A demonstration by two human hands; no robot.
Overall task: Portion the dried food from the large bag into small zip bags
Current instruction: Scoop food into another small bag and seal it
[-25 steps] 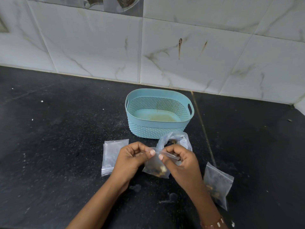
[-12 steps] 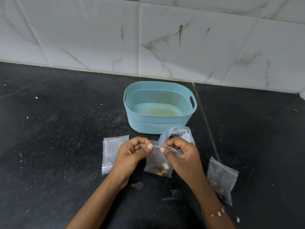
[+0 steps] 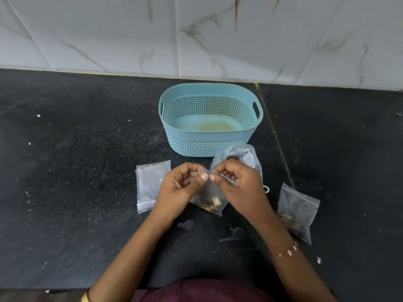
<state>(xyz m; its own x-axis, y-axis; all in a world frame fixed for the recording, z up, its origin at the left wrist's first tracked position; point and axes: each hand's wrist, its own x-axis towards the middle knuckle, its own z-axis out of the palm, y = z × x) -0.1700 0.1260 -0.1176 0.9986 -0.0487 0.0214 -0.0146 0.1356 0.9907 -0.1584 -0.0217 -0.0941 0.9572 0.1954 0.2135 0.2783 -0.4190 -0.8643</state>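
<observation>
Hands: we see our left hand (image 3: 182, 188) and right hand (image 3: 237, 186) pinching the top edge of the small zip bag (image 3: 210, 200), fingers curled.
Bag: hangs below our fingertips, dried food at its bottom, above the counter (image 3: 76, 192).
Large bag: (image 3: 244, 156) behind, before the basket (image 3: 209, 144).

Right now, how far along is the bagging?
One filled small bag lies at the right. The left hand and right hand pinch the top of a second filled bag. Empty zip bags and the large bag remain.
</observation>
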